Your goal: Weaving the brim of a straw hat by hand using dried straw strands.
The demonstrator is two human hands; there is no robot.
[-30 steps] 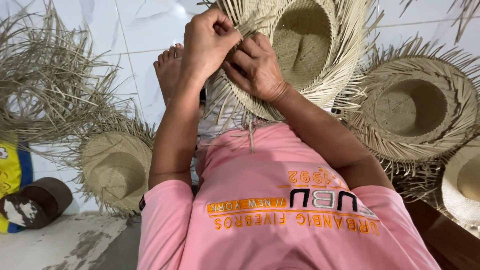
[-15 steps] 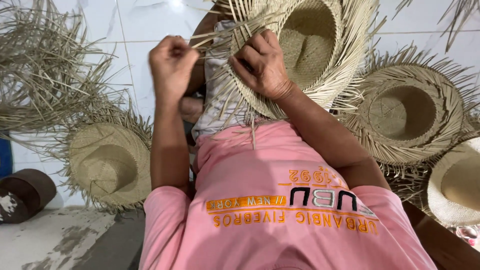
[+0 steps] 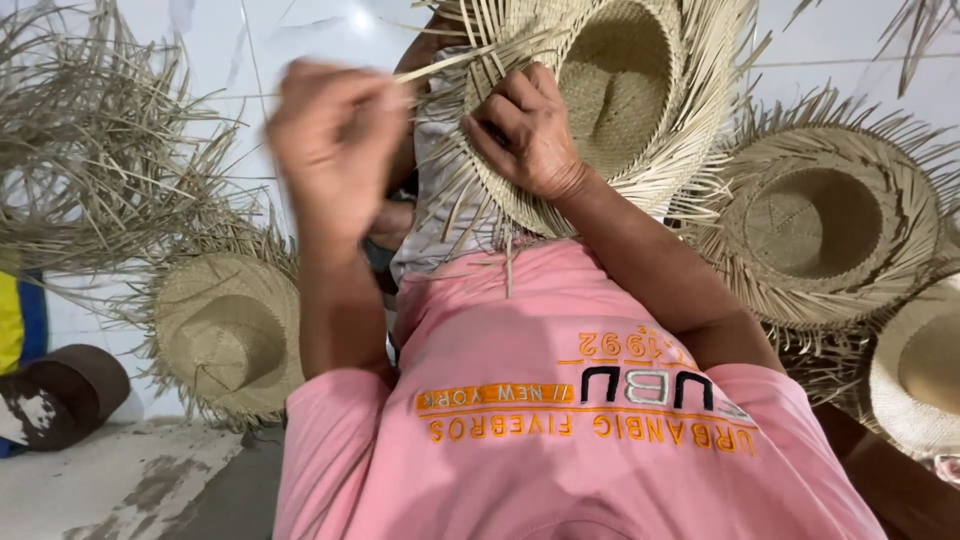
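Observation:
A half-woven straw hat (image 3: 620,90), crown hollow facing me and loose strands bristling from its brim, rests above my lap and pink shirt. My right hand (image 3: 528,130) presses and grips the brim's woven edge at its lower left. My left hand (image 3: 335,150), blurred by motion, is left of the hat with its fingers pinched on a single straw strand (image 3: 440,68) that runs tight from the hand to the brim.
Straw hats with fringed brims lie around me: one at lower left (image 3: 225,335), one at right (image 3: 830,230), a paler one at far right (image 3: 925,370). A heap of loose straw (image 3: 90,150) fills the upper left. A dark brown cap (image 3: 60,395) sits on the white tiled floor (image 3: 300,40).
My left hand has left the brim and swung out to the left, drawing a strand with it. My right hand has stayed on the brim.

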